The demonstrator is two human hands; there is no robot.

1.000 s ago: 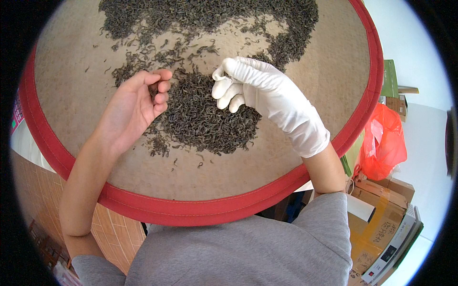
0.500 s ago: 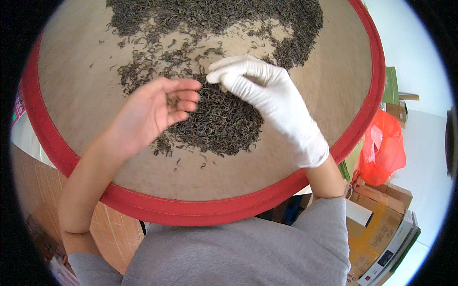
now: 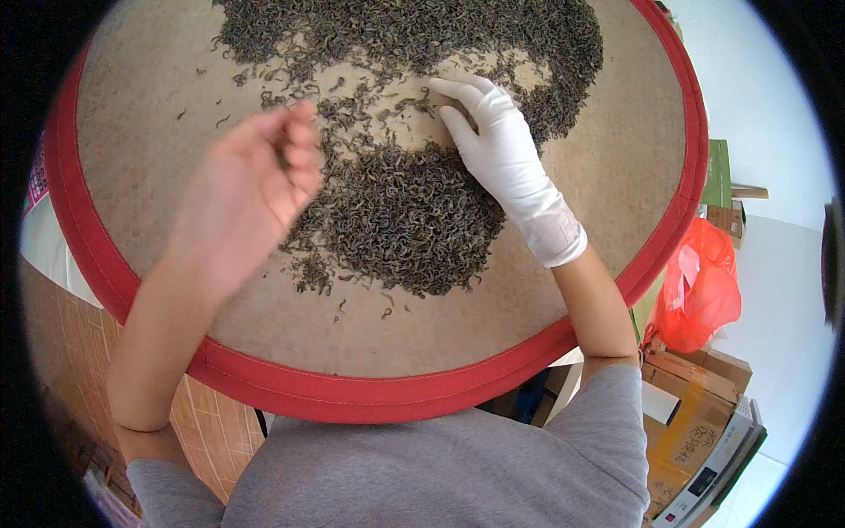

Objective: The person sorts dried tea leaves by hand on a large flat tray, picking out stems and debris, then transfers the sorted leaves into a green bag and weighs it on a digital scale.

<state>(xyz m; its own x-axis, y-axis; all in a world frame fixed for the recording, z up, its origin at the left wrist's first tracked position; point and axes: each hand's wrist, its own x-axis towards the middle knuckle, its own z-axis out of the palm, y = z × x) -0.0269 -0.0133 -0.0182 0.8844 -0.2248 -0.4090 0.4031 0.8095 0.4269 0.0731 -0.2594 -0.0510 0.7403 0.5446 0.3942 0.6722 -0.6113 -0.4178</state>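
Note:
A round beige tray (image 3: pixel 145 189) with a red rim holds dark, curly dried leaves, in a central pile (image 3: pixel 409 224) and a wide band (image 3: pixel 378 22) along the far side. My left hand (image 3: pixel 246 194), bare and motion-blurred, hovers left of the pile with fingers curled inward; whatever they hold, if anything, is hidden. My right hand (image 3: pixel 497 154), in a white glove, reaches over the thinly scattered leaves just beyond the pile, fingers apart and arched, thumb separate.
At the right, outside the tray, are a red plastic bag (image 3: pixel 700 290), a green box (image 3: pixel 717 172), cardboard boxes (image 3: pixel 691 422) and a grey appliance (image 3: pixel 709 475) beside a pale wall. Wooden-patterned floor (image 3: pixel 207 436) shows at lower left.
Both hands came close together half a second ago and have since separated. My right hand moved forward and right, its fingers spreading. My left hand moved up and left, fingers curling.

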